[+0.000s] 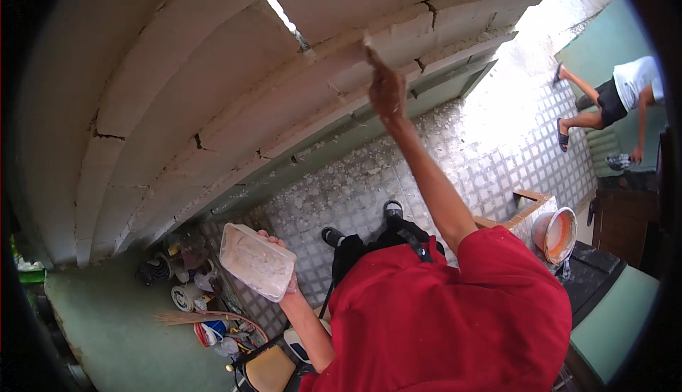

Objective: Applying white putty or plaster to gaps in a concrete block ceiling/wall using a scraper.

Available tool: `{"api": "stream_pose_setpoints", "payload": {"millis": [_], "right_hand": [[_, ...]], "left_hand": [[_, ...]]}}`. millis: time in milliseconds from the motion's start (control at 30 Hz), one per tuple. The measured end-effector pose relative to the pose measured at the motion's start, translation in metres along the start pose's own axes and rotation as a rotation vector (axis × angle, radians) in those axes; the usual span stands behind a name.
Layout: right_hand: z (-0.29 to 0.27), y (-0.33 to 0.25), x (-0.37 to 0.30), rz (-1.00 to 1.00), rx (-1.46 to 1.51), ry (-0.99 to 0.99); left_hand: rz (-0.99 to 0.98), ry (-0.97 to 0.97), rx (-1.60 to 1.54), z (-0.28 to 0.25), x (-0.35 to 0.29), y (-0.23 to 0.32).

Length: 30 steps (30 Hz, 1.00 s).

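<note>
My left hand point(290, 284) holds a pale rectangular plastic tub point(257, 260) from its right side and underneath. Whitish paste or residue coats the inside of the tub. My right hand point(388, 92) is raised at arm's length to the long white moulded ledges point(334, 51) of the wall. Its fingers are curled, with a narrow pale-tipped shape pointing up against a ledge edge; whether that is a finger or a small tool is unclear. Dark cracks and gaps break the ledges near the hand, and a bright slot point(280, 12) opens farther left.
A bucket point(555, 236) with orange inside stands at the right, beside a wooden frame point(529, 207). Clutter and a straw broom point(192, 317) lie at lower left near a chair point(266, 372). Another person point(618, 101) walks at the far right on the tiled floor point(455, 158).
</note>
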State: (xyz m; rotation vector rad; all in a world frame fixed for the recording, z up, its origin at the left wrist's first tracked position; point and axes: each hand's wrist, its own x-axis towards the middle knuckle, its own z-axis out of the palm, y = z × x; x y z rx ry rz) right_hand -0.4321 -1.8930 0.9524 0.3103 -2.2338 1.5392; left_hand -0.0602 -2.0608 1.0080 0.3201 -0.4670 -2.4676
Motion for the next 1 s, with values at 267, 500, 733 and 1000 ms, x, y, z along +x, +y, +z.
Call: {"api": "stream_pose_setpoints", "payload": {"millis": [267, 500, 733, 1000], "right_hand": [[-0.022, 0.003, -0.001, -0.118, 0.067, -0.007], [-0.024, 0.048, 0.057, -0.507, -0.331, 0.247], [0.038, 0.094, 0.059, -0.488, -0.297, 0.311], [0.048, 0.118, 0.04, -0.457, -0.258, 0.125]], "left_hand": [[-0.096, -0.067, -0.064, 0.016, 0.008, -0.016], [-0.147, -0.043, -0.015, 0.003, 0.023, 0.003], [-0.185, -0.049, 0.015, 0.003, 0.059, 0.028], [-0.174, -0.093, 0.036, -0.004, 0.071, 0.034]]}}
